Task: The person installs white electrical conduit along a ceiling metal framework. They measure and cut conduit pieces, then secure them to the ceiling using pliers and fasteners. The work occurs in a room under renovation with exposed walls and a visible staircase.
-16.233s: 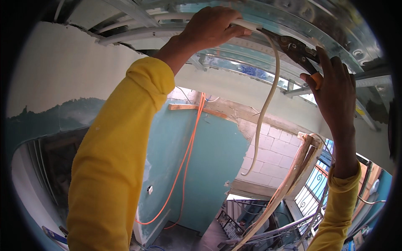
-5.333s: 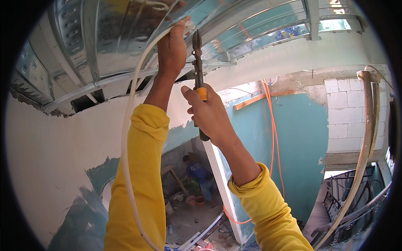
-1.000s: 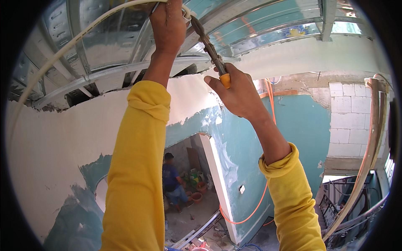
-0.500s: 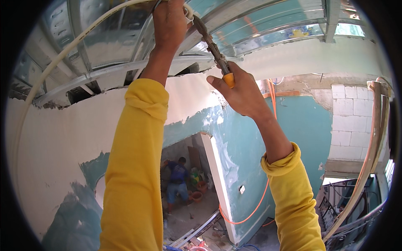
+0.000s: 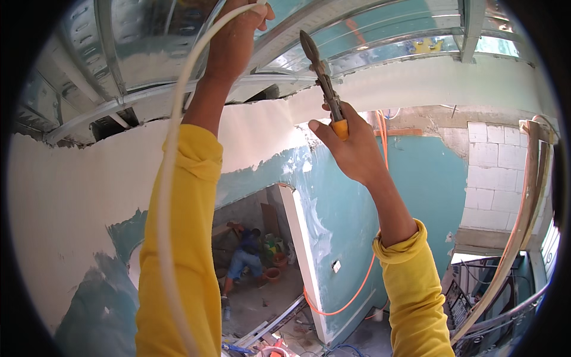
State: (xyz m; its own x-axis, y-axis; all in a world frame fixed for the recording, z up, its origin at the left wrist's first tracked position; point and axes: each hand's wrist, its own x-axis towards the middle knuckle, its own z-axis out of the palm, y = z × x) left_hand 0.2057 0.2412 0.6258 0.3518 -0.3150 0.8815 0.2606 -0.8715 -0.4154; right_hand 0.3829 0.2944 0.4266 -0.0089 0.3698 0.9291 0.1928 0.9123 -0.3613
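Note:
My left hand (image 5: pixel 233 44) is raised to the open ceiling frame at the top, its fingers closed on a cream flexible conduit (image 5: pixel 177 119) near its upper end. From there the conduit curves down in front of my left sleeve. The exact grip is partly cut off by the upper edge. Lower and to the right, my right hand (image 5: pixel 355 146) is wrapped round a pair of pliers (image 5: pixel 324 80) with an orange-yellow handle end. The dark jaws point up and look closed, apart from the conduit and the ceiling.
Metal ceiling channels (image 5: pixel 357 50) run overhead. Beyond a doorway with a white edge (image 5: pixel 306 256), a person (image 5: pixel 245 256) bends near buckets (image 5: pixel 272 273). An orange cable (image 5: pixel 357 297) hangs along the teal wall (image 5: pixel 422 190). Wooden poles (image 5: pixel 526 196) stand at the right.
The pliers have moved down and right, away from my left hand. The conduit has swung from the far left to hang before my left forearm. The person in the doorway has bent lower.

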